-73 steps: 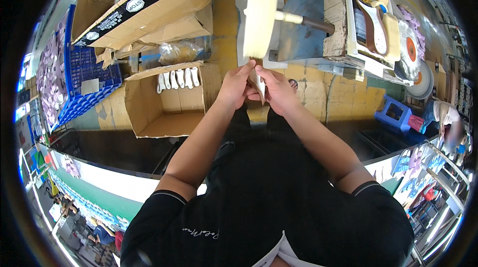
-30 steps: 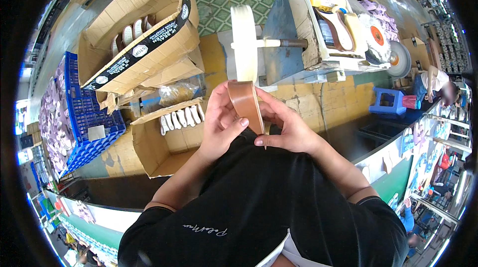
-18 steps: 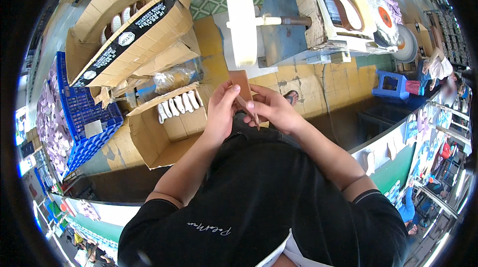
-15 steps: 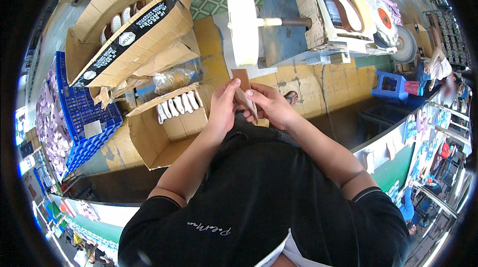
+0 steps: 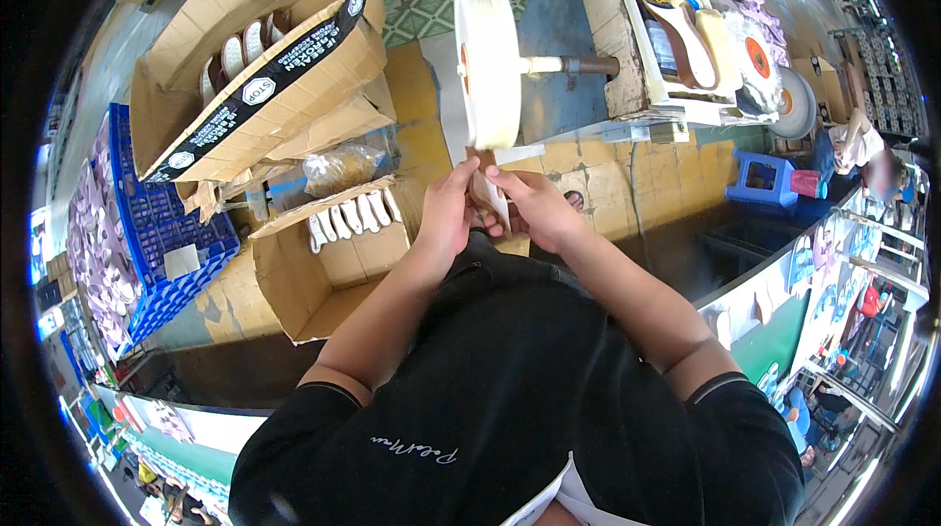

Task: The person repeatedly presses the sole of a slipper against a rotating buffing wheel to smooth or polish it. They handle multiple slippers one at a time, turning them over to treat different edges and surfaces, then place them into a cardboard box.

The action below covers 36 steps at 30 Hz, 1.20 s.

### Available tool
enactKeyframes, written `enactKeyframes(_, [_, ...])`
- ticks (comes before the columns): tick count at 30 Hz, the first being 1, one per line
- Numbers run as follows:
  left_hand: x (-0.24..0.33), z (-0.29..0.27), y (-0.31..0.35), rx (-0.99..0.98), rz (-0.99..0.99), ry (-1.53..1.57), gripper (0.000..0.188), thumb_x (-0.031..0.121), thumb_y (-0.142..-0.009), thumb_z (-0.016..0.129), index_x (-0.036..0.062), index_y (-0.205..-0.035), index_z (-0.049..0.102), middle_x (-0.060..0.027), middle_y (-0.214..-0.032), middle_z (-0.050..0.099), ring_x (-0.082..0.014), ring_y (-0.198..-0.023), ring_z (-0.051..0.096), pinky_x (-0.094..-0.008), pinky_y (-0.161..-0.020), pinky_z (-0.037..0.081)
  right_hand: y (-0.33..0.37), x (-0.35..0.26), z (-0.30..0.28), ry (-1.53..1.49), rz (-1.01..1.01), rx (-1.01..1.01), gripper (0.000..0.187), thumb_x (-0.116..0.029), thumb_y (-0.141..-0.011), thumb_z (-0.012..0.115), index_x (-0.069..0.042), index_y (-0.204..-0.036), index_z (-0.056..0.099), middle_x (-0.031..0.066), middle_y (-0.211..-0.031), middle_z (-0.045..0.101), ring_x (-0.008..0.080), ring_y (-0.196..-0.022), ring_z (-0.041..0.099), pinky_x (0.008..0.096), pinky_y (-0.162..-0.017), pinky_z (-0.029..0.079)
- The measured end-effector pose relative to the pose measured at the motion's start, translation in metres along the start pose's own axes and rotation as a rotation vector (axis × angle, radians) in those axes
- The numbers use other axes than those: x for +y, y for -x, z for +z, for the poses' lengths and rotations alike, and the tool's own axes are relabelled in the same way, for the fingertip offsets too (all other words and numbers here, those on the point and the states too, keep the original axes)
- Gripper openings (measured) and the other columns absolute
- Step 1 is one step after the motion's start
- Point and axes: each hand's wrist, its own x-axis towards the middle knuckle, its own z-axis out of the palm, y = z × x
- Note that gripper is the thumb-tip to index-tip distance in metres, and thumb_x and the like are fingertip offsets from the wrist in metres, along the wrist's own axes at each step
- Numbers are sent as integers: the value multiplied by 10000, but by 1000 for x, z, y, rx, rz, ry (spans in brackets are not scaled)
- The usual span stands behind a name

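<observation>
Both my hands meet in front of my waist around a shoe sole (image 5: 495, 199), brown with a pale face. My left hand (image 5: 447, 210) pinches its left edge with the thumb up along it. From the other side my right hand (image 5: 541, 208) grips it, thumb pressed on top; the fingers underneath are partly hidden. The sole's far brown end reaches the lower rim of a white buffing wheel (image 5: 492, 70), and looks to be touching it. The wheel's rim is blurred. It sits on a shaft (image 5: 578, 65) coming from a worn blue machine (image 5: 559, 11).
At left, a small open carton (image 5: 286, 281) holds several white-faced soles; a larger carton (image 5: 162, 129) behind it holds more. A blue crate (image 5: 147, 183) stands farther left. On the machine, a tray (image 5: 652, 95) carries a sole and bottles. A blue stool (image 5: 763, 178) stands right, near another person.
My hands have tilted the sole more upright, bringing its far end to the wheel's lower rim. The view has shifted slightly. Both hands keep their hold.
</observation>
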Motion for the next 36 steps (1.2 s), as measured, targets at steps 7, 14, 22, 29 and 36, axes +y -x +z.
enactKeyframes(7, [6, -7, 7, -64, -24, -6, 335, 369, -1070, 746, 43, -1138, 712, -76, -947, 722, -203, -823, 692, -370, -714, 561, 3, 5, 6, 35, -77, 15, 548, -553, -1100, 708, -6, -1117, 713, 61, -892, 699, 164, -744, 703, 322, -684, 617])
enactKeyframes(14, [-5, -6, -10, -39, -52, 0, 350, 392, -1075, 725, 47, -1130, 710, -78, -949, 715, -208, -827, 681, -379, -714, 559, 0, -1, 3, 43, -53, 60, 538, -527, -1116, 695, 10, -1104, 735, 73, -921, 729, 156, -746, 712, 324, -669, 624])
enactKeyframes(22, [-12, -12, -16, -68, -93, 56, 365, 420, -1063, 712, 63, -1141, 729, -83, -950, 719, -222, -826, 680, -404, -721, 554, 2, 1, 4, 52, -76, 55, 520, -492, -1130, 688, 24, -1146, 755, 86, -943, 751, 144, -742, 714, 317, -644, 613])
enactKeyframes(29, [4, -5, 12, -169, 15, -16, 386, 378, -1071, 669, 37, -1249, 704, -91, -1101, 737, -236, -1054, 715, -414, -918, 577, 26, -1, 1, 175, -232, -14, 523, -357, -1110, 750, 44, -1430, 651, 85, -992, 751, 126, -745, 697, 298, -671, 591])
enactKeyframes(36, [40, 34, 92, -440, 525, -98, 626, 150, -1045, 659, -16, -1601, 426, -156, -1473, 637, -257, -1342, 654, -433, -1158, 521, 99, -26, 4, 340, -531, -259, 1184, 18, -917, 909, -90, -1808, 138, 113, -1464, 664, 234, -1339, 663, 429, -1175, 512])
